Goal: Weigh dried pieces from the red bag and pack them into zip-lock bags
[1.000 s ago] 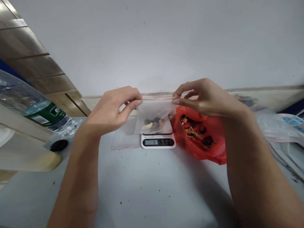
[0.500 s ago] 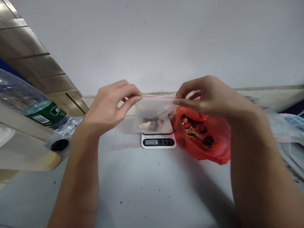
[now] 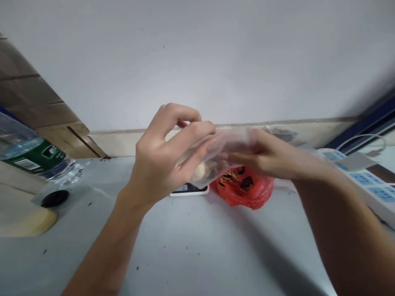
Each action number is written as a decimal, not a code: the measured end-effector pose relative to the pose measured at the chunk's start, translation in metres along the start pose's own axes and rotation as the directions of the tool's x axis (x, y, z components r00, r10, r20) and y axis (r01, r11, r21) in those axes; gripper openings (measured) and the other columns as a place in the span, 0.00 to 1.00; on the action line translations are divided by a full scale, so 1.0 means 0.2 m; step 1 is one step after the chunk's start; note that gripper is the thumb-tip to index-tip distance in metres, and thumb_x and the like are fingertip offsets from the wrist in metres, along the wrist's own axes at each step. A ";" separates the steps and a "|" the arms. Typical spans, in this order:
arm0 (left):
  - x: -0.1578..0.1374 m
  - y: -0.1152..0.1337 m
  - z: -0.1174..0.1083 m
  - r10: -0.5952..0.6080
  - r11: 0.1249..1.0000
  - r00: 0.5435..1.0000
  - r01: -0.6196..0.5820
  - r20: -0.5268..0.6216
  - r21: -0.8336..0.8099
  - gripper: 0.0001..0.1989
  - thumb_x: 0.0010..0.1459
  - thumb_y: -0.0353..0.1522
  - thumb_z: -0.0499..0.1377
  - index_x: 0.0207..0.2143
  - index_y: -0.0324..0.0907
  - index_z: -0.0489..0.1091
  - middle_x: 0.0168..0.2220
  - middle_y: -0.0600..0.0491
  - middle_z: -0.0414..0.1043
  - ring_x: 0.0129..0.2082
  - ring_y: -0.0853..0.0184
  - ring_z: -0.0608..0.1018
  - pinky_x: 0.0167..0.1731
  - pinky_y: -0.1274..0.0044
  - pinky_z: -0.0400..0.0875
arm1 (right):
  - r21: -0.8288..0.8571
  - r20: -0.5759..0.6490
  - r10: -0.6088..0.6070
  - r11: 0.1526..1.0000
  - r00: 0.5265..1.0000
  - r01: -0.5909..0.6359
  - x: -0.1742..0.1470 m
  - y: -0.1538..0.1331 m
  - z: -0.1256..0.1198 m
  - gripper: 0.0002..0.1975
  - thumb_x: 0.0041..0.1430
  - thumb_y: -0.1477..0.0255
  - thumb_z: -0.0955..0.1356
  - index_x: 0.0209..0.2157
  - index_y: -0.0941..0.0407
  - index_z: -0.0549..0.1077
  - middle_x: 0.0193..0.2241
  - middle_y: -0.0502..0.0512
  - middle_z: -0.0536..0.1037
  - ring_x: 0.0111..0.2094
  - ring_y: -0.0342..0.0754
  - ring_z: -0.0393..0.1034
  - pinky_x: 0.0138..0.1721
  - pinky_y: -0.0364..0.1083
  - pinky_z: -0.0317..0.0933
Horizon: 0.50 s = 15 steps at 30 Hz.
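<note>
A clear zip-lock bag (image 3: 211,162) hangs tilted between my hands, with pale and brown dried pieces in its lower left end. My left hand (image 3: 173,150) pinches the bag's left side between thumb and index finger, the other fingers bent. Smeared by motion, my right hand (image 3: 262,152) is closed on the bag's right side. Below the bag sits a white digital scale (image 3: 189,192), mostly hidden by the left hand and the bag. A red plastic bag (image 3: 253,197) stands open under the right hand, holding dark and tan dried pieces.
At the left are a large water bottle (image 3: 37,158) with a green label, a black round lid (image 3: 54,198) and a translucent container (image 3: 24,222) with yellowish contents. A power strip (image 3: 370,185) with cables lies right. A wall (image 3: 197,61) rises behind the table.
The zip-lock bag has gone from hanging flat and level over the scale to being tilted and bunched. My hands have come closer together, and the camera view has shifted to the right.
</note>
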<state>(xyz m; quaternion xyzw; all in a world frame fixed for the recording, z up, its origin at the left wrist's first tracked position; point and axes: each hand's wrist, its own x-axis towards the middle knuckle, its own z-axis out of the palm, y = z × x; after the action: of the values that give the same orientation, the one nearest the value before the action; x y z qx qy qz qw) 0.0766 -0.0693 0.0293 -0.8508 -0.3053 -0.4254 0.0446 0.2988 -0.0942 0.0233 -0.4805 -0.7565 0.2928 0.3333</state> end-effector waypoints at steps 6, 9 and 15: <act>-0.01 0.03 0.17 0.185 0.976 0.982 -0.180 0.025 -0.121 0.10 0.72 0.29 0.56 0.41 0.45 0.77 0.42 0.50 0.79 0.40 0.63 0.80 0.44 0.70 0.78 | -0.096 -0.733 -0.103 0.994 0.673 0.048 -0.35 0.14 -0.25 0.10 0.68 0.66 0.71 0.47 0.45 0.85 0.52 0.57 0.86 0.56 0.58 0.79 0.63 0.60 0.68; -0.03 0.04 0.29 0.291 0.944 0.939 -0.251 0.184 -0.214 0.10 0.71 0.27 0.56 0.40 0.41 0.77 0.41 0.49 0.80 0.42 0.63 0.81 0.42 0.73 0.79 | -0.490 -0.707 -0.229 0.841 0.669 -0.230 -0.48 0.32 -0.32 0.19 0.70 0.69 0.66 0.57 0.41 0.81 0.60 0.58 0.81 0.63 0.60 0.74 0.68 0.62 0.61; -0.07 0.05 0.42 0.321 0.937 0.882 -0.243 0.344 -0.250 0.12 0.72 0.28 0.55 0.38 0.41 0.79 0.42 0.48 0.81 0.44 0.62 0.81 0.44 0.72 0.80 | -0.693 -0.311 0.145 0.641 0.939 -0.329 -0.61 0.65 -0.28 0.33 0.67 0.54 0.63 0.71 0.48 0.69 0.74 0.63 0.60 0.75 0.71 0.50 0.70 0.73 0.52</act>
<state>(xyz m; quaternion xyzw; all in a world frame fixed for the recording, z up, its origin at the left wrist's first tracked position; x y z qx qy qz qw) 0.1340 -0.0567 -0.0319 -0.9524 -0.1364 -0.2699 -0.0390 0.4498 -0.1528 -0.0692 -0.6991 -0.6963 -0.0522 0.1537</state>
